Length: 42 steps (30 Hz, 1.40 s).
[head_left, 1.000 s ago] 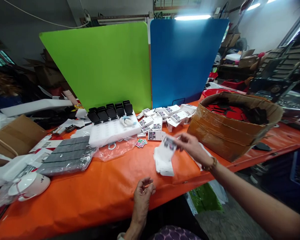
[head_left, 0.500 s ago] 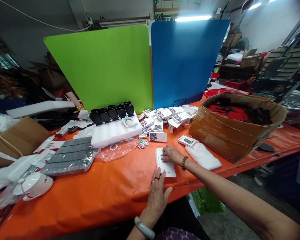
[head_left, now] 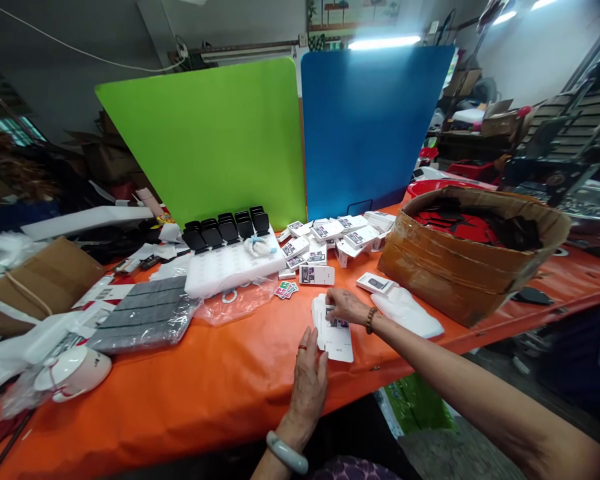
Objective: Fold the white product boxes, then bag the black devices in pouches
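A stack of flattened white cartons (head_left: pixel 338 345) with printed pictures lies on the orange table cover in front of me. My right hand (head_left: pixel 349 308), with a beaded bracelet at the wrist, reaches over the stack from the right, its fingers bent and closed at the upper part of the top carton. Flat beside the stack's left edge is my left hand (head_left: pixel 310 380), fingers stretched out and fingertips by the edge. Just beyond the stack lies a single white box (head_left: pixel 317 275), with small coloured cards (head_left: pixel 286 290) to its left.
Many folded white boxes (head_left: pixel 329 230) are heaped before the blue panel (head_left: pixel 375 127). A cardboard box (head_left: pixel 430 273) of black and red pieces stands right. Left are a white foam tray (head_left: pixel 215 275) with black parts, a grey plastic-wrapped pack (head_left: pixel 143 313) and a white cup (head_left: pixel 73 373).
The top carton has slid a little towards me, and the stack's edges show more spread. My left hand has turned more upright, its fingers now nearer together along the stack's left side.
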### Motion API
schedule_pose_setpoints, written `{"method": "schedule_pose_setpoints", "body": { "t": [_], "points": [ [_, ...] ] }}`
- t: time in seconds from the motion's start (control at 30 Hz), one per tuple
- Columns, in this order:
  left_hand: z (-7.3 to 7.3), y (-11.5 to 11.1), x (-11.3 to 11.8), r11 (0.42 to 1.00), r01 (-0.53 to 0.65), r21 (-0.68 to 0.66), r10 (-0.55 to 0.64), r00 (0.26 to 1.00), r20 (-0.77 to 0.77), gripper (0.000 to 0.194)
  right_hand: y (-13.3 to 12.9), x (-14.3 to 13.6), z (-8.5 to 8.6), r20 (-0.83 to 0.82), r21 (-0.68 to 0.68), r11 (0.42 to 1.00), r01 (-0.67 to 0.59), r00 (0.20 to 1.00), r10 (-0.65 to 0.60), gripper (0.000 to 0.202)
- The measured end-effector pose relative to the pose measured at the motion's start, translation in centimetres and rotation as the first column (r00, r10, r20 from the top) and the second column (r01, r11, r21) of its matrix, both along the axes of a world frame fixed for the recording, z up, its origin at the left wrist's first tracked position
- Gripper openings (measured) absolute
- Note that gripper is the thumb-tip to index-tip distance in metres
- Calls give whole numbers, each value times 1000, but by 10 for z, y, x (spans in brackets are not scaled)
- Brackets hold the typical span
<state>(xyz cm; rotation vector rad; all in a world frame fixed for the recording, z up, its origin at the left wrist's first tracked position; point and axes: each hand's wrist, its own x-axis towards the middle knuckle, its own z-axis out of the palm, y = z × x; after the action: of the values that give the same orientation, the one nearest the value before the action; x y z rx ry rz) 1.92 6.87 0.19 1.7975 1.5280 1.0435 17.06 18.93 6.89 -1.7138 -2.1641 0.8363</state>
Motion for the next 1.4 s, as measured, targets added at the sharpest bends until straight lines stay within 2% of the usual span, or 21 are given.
{"method": "schedule_pose_setpoints", "body": {
  "t": [0.1,0.17,0.27,0.43,0.5,0.6,0.67,0.73,0.77,0.8,0.83,0.87,0.93,1.0,1.03,1.1,1.17,1.23,1.3,1.4],
  "points": [
    [19,4,0,999,-12,42,12,1000,-1,48,-16,-2,9,-114,-34,999,-7,993,3,19],
    [26,2,1,1000,-16,25,16,1000,-20,49,-31,-7,13,-206,-80,997,-9,979,-7,21],
    [28,-5,2,999,-33,-17,32,996,-85,50,-53,-15,13,-357,-200,980,-19,932,-55,23],
    [27,-18,-5,993,-53,-105,32,980,-194,56,-76,-22,4,-574,-390,915,-101,804,-156,24],
    [31,-23,-8,987,-27,-156,3,988,-157,57,-81,-24,0,-624,-423,896,-133,760,-182,25],
    [42,-29,-9,981,72,-178,-65,997,45,47,-88,-27,-2,-673,-448,880,-159,708,-214,23],
    [47,-31,-9,977,124,-176,-86,974,210,38,-95,-31,0,-683,-376,920,-111,704,-194,19],
    [50,-32,-10,973,134,-186,-65,939,336,33,-105,-33,2,-653,-165,986,7,749,-115,12],
    [50,-32,-10,974,118,-195,-33,920,391,32,-110,-33,3,-621,-29,997,78,780,-80,6],
    [49,-31,-11,973,96,-208,8,892,451,32,-115,-33,2,-589,88,984,152,805,-72,6],
    [47,-30,-12,971,73,-227,57,854,516,33,-120,-31,1,-570,161,961,225,816,-96,15],
    [45,-30,-13,966,50,-253,110,806,582,35,-124,-29,-2,-567,178,941,287,812,-141,26],
    [42,-28,-13,948,19,-318,216,696,685,38,-131,-26,-11,-604,36,954,297,767,-216,34],
    [38,-28,-11,932,5,-364,283,618,733,38,-135,-23,-22,-698,-221,969,112,675,-238,31],
    [36,-29,-10,927,-4,-374,303,595,745,38,-137,-22,-28,-753,-319,948,-4,608,-250,30],
    [33,-31,-6,923,-14,-385,323,572,754,38,-141,-22,-36,-829,-408,901,-147,473,-298,32],
    [30,-34,-5,921,-37,-388,338,572,748,45,-145,-20,-42,-853,-422,892,-163,406,-329,35],
    [29,-39,-6,918,-66,-390,349,600,720,59,-150,-17,-48,-833,-421,899,-125,445,-328,34],
    [27,-45,-10,917,-67,-394,341,644,685,72,-158,-13,-53,-787,-371,928,-20,538,-303,38],
    [26,-56,-15,908,28,-417,278,705,652,73,-172,-6,-62,-725,-223,970,103,647,-235,63]
  ]
}}
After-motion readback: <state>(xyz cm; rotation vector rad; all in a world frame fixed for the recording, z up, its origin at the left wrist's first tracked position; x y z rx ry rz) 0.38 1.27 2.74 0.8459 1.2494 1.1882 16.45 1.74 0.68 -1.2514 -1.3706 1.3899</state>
